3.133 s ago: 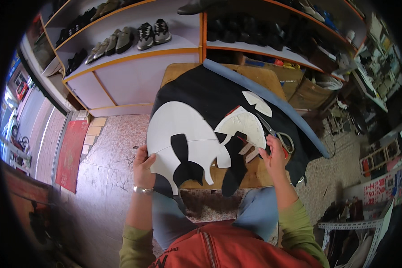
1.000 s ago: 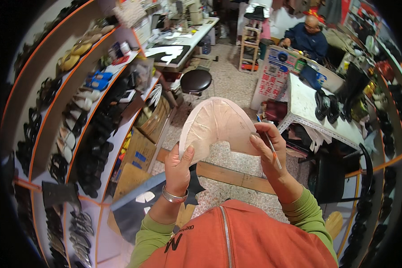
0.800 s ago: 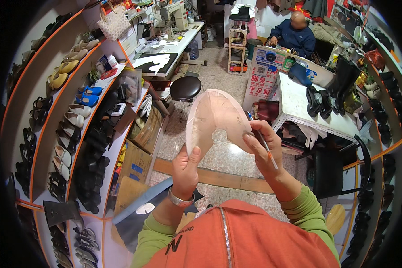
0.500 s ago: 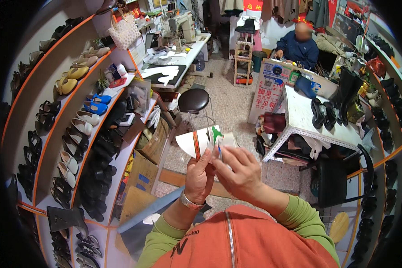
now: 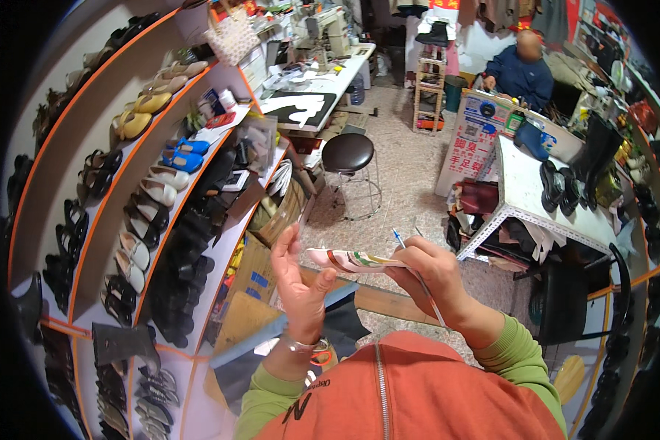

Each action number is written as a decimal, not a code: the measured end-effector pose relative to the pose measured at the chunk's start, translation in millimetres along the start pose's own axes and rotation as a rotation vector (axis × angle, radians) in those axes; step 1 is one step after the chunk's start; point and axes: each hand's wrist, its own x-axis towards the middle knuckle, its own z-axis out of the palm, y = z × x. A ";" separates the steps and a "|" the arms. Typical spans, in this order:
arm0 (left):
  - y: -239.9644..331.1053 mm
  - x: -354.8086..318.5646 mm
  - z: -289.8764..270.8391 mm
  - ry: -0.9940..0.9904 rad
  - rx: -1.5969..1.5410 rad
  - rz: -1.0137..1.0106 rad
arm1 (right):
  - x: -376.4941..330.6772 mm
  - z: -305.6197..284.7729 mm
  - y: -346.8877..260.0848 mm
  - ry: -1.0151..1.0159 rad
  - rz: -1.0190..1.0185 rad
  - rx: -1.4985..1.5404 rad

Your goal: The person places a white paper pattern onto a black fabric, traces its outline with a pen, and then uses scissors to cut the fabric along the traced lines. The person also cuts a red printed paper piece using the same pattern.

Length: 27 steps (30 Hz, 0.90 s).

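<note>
A thin white piece (image 5: pixel 350 262) with red, green and yellowish bands is held almost edge-on in front of my chest. My right hand (image 5: pixel 438 277) pinches its right end. That same hand also has a slim pen (image 5: pixel 430 298) with a blue tip, slanting between its fingers. Another thin pointed bit sticks up beside the pen; its kind cannot be made out. My left hand (image 5: pixel 301 292) is open beside the piece's left end, thumb and fingers spread and nothing gripped.
Shelves of shoes (image 5: pixel 136 249) curve along my left, and more line the right. Ahead are a round black stool (image 5: pixel 347 153), a work table (image 5: pixel 359 62) with a sewing machine (image 5: pixel 328 33), and a white table (image 5: pixel 524 180) bearing boots. A person (image 5: pixel 524 73) in dark blue sits behind a signboard.
My left hand has let go of the white piece and opened to its left. The right hand now holds the piece, tipped from face-up to nearly edge-on. The view has shifted.
</note>
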 end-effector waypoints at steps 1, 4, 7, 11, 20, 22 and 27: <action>17.1 9.5 -2.9 -0.156 0.228 0.108 | 0.4 -5.0 -0.3 0.002 -0.061 -0.062; 52.8 22.5 -14.0 -0.519 0.700 0.319 | 0.5 -12.4 -6.8 -0.033 -0.213 -0.170; 62.8 22.0 -6.6 -0.608 0.654 0.285 | -1.1 -15.7 -11.2 -0.043 -0.239 -0.137; 52.9 13.7 -6.4 -0.612 0.519 0.160 | -7.6 -17.8 -2.9 -0.080 -0.125 0.023; 38.9 2.5 8.2 -0.599 0.332 -0.169 | -16.5 -33.9 8.0 -0.206 0.113 0.185; 37.5 1.4 10.4 -0.617 0.310 -0.275 | -18.1 -37.7 11.0 -0.258 0.204 0.265; 26.3 -2.8 12.1 -0.539 0.140 -0.639 | -19.1 -41.0 19.7 -0.352 0.473 0.467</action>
